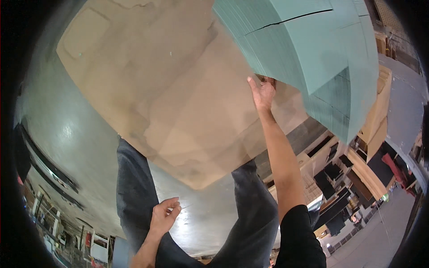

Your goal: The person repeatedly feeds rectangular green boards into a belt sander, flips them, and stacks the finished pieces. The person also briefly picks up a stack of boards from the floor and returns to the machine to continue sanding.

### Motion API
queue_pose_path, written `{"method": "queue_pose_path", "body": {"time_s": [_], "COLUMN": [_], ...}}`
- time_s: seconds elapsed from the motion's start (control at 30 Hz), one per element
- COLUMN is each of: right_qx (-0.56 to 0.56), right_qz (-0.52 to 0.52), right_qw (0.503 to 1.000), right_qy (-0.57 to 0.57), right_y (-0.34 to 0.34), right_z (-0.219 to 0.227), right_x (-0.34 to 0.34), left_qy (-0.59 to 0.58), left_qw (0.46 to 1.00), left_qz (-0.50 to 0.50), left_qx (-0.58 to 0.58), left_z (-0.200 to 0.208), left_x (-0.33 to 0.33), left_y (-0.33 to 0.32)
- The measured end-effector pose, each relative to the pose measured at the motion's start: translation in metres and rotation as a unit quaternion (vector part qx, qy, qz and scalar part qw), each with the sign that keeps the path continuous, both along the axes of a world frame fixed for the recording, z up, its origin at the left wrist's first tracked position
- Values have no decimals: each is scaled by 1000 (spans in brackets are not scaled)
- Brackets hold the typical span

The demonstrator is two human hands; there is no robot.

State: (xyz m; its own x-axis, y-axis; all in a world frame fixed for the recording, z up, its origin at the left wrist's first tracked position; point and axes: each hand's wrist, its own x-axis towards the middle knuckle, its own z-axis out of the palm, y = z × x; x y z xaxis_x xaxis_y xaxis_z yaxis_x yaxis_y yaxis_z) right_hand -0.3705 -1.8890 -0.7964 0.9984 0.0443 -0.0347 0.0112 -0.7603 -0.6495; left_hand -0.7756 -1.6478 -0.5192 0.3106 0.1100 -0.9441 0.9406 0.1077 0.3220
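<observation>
A large brown sheet of board (pixel 192 94) lies flat in front of me, one corner pointing toward my legs. On its right side rises a tall stack of thin blue-green boards (pixel 330 49), with dark gaps between some layers. My right hand (pixel 264 94) reaches to the lower edge of this stack, just over the brown sheet. Its thumb stands apart, while the other fingers are partly lost in shadow at the stack's edge; no held thing shows. My left hand (pixel 166 215) hangs loosely bent near my left thigh, fingers apart and nothing in them.
Smooth grey floor (pixel 67 116) shows left of the sheet and between my legs. Tan panels (pixel 377 111) stand beyond the stack at the right. Dark and wooden pieces (pixel 339 192) crowd the lower right. A dark long rail-like object (pixel 49 167) lies at the left.
</observation>
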Motion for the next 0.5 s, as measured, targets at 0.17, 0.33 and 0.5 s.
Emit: {"method": "queue_pose_path", "body": {"time_s": [0.17, 0.33, 0.5], "right_qx": [-52, -115, -36], "right_qz": [12, 31, 74], "right_qw": [993, 983, 995], "right_qy": [106, 140, 48], "right_y": [12, -3, -9], "right_z": [24, 12, -2], "right_x": [25, 31, 28], "left_qy": [38, 60, 84], "left_qw": [999, 998, 996], "left_qz": [23, 19, 26], "left_qx": [-23, -15, 2], "left_z": [-17, -22, -28], "left_x": [-11, 2, 3], "left_y": [-30, -34, -28]}}
